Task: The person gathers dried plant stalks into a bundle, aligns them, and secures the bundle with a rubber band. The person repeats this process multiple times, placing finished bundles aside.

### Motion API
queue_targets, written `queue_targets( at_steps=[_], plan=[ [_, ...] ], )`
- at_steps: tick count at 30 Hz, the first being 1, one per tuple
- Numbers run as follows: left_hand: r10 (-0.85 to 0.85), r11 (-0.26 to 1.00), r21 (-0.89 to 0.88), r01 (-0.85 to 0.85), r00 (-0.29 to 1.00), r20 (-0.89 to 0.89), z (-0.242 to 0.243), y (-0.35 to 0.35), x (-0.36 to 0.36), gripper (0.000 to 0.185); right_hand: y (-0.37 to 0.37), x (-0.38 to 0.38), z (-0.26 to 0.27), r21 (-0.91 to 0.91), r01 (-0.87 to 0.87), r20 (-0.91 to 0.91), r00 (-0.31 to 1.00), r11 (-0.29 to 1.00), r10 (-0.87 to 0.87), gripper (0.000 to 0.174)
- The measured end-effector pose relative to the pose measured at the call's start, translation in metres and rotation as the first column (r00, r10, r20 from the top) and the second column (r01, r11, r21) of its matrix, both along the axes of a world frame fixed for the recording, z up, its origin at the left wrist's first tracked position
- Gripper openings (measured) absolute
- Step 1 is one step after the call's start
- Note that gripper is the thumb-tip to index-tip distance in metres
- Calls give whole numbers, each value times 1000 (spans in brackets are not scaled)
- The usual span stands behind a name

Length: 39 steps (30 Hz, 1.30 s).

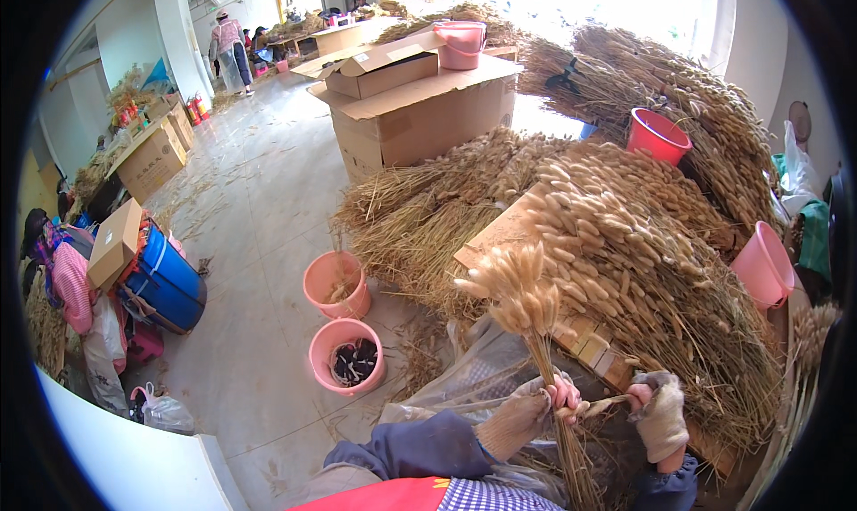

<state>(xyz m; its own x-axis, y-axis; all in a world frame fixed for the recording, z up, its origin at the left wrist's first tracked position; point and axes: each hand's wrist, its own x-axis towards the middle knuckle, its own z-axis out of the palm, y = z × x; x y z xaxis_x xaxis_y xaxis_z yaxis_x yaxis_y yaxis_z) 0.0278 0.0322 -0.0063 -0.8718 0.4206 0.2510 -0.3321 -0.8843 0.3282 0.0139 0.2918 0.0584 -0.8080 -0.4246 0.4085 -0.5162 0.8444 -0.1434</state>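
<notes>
My left hand (539,404), in a worn knit glove with bare fingertips, grips the stems of an upright bunch of dried bunny-tail grass (529,297). To its right, my right hand (656,410), gloved the same way, pinches a single grass stem whose fluffy head lies at my left fingers. A large heap of dried bunny-tail grass (622,243) lies on a wooden board (499,233) just beyond both hands. Clear plastic sheeting (462,384) hangs below the board's near edge.
Pink buckets (345,384) (335,303) stand on the floor at left; another pink bucket (763,270) is at right. A red bucket (659,136) sits among the grass. A large cardboard box (428,129) stands beyond. A person (70,277) sits far left beside a blue barrel (164,280).
</notes>
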Motion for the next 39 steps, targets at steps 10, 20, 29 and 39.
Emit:
queue_targets(
  at_steps=[10,20,29,39],
  plan=[
    [120,991,57,-121,993,16,13,-32,-22,34,94,-13,36,97,289,112,948,952,-299,41],
    [62,997,45,-60,997,-46,31,-28,-5,31,-87,-6,66,-104,-298,158,937,949,311,29],
    [56,994,91,-54,998,-23,28,-49,-9,34,-31,-6,52,-154,-90,214,969,984,122,17],
    [88,987,131,-89,996,13,10,-50,-19,40,56,4,57,-125,152,481,873,980,-74,10]
  ],
)
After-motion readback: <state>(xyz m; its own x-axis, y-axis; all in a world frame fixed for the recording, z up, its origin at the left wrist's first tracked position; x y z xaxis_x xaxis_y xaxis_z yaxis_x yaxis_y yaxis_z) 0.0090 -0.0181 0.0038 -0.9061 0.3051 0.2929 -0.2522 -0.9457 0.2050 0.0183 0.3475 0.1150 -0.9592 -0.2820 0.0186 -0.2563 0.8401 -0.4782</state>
